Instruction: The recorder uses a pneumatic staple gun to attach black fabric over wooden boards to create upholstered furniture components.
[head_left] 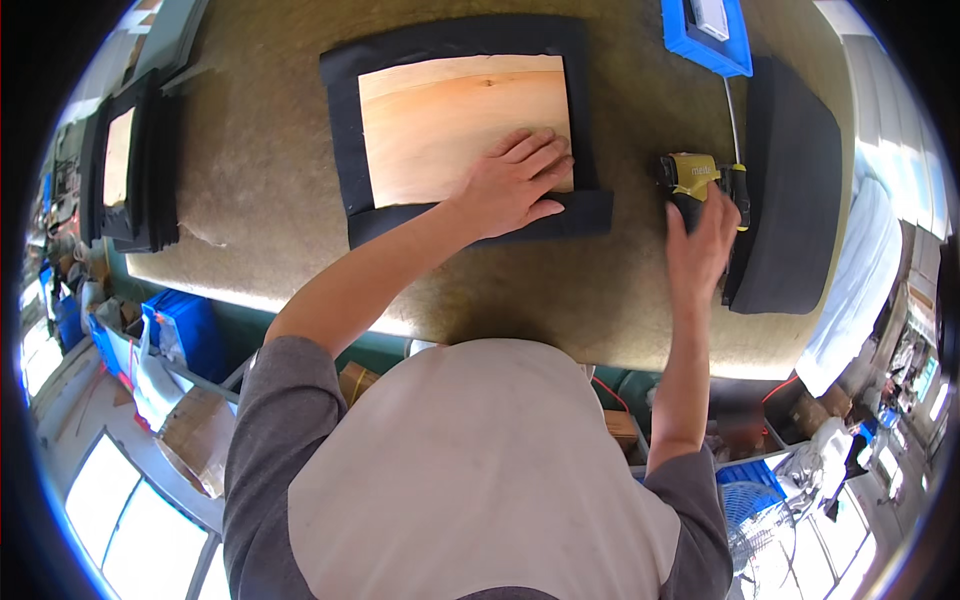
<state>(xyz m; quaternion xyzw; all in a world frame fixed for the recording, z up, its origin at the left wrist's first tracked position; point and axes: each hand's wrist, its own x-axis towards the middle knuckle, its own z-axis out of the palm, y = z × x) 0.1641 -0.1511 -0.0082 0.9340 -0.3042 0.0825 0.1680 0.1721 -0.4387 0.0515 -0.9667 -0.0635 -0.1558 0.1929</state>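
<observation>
Brown and worn, the surface (250, 130) spreads before you, with bins and boxes crowded below its edge. At its far right sits a blue tray (700, 55) with a pale rectangular object (711, 18) inside; its contents are partly cut off from view. Below on your left, a blue bin (190, 325) holds something too unclear to name, and a cardboard box (200, 435) lies nearer you.

Your left hand (515, 185) is spread and clasping nothing, palm down on the right part of the light wooden board (430, 120), its thumb over the flap folded along the board's near edge. That board lies on a black sheet (345, 140), which shows on every side of it, near the middle of the surface.

Your right hand (703, 240) is partly curled, thumb and fingers on either side of the dark lower part of a black-and-yellow tool (692, 172); you can't tell whether it grips firmly. Just right of that tool lie dark sheets (795, 190), and a black stack (150, 180) stands at the far left
</observation>
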